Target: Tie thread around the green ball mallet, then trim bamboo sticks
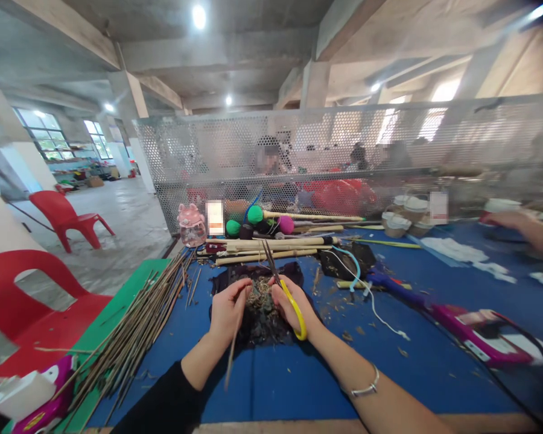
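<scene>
My left hand (226, 310) is closed on a thin brown stick (232, 355) that slants down toward me. My right hand (292, 304) grips yellow-handled scissors (294, 304), whose dark blades (270, 259) point up and away. Both hands hover over a dark pile of cuttings (260, 316) lying on the blue tabletop (298, 380). A silver bracelet (366, 387) sits on my right wrist.
A big bundle of thin sticks (136, 331) lies at left on a green board. Thicker bamboo rods and coloured balls (271, 238) sit behind, by a pink bottle (191, 226). A magenta tool (475, 328) lies at right. Red chairs (31, 307) stand left; another person's arm (529, 229) is far right.
</scene>
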The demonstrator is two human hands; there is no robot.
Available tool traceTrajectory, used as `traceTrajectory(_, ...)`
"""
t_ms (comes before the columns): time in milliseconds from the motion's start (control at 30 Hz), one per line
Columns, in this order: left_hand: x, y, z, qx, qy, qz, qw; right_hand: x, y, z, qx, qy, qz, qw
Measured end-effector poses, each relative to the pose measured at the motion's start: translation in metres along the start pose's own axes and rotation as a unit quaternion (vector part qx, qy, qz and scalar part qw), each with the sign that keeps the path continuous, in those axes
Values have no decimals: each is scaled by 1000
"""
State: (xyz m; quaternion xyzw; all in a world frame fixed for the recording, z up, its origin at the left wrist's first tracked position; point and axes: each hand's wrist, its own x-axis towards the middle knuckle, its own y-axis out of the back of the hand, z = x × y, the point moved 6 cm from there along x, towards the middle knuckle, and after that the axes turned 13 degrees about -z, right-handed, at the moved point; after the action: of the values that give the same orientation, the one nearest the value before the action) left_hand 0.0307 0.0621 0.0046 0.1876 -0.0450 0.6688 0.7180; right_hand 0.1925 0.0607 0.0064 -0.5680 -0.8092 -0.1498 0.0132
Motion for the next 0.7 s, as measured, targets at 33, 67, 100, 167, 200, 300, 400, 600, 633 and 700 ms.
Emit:
traceTrajectory(33, 0, -1, 3, 31, -18, -10, 999, 0, -4, 1, 47, -15, -18, 999)
traceTrajectory(67, -1, -3, 6, 54, -32, -18, 998, -1, -9, 1, 90, -30, -37, 995)
traceTrajectory(100, -1, -5, 9, 68, -43, -24, 996, -2, -15, 1, 120, -44, -55, 990)
traceTrajectory(167, -3, -10, 14, 70, -59, -34, 995, -4, -22, -3, 145, -55, -76, 985)
traceTrajectory(200, -3, -14, 17, 61, -64, -39, 995, -6, -24, -5, 146, -55, -78, 985)
traceTrajectory(300, -3, -22, 21, 7, -55, -34, 998, -7, -23, -8, 158, -50, -59, 984)
traceTrajectory(400, 4, -25, 15, -132, 28, 2, 991, -7, -15, -7, 176, -32, -35, 983)
traceTrajectory(600, 17, -27, 3, -285, 183, 4, 941, -6, -7, -4, 179, -18, -31, 983)
traceTrajectory(633, 17, -26, 2, -256, 185, -10, 949, -6, -7, -3, 182, -16, -29, 983)
traceTrajectory(700, 15, -29, -3, -221, 196, -63, 953, -5, -7, -2, 188, -15, -28, 982)
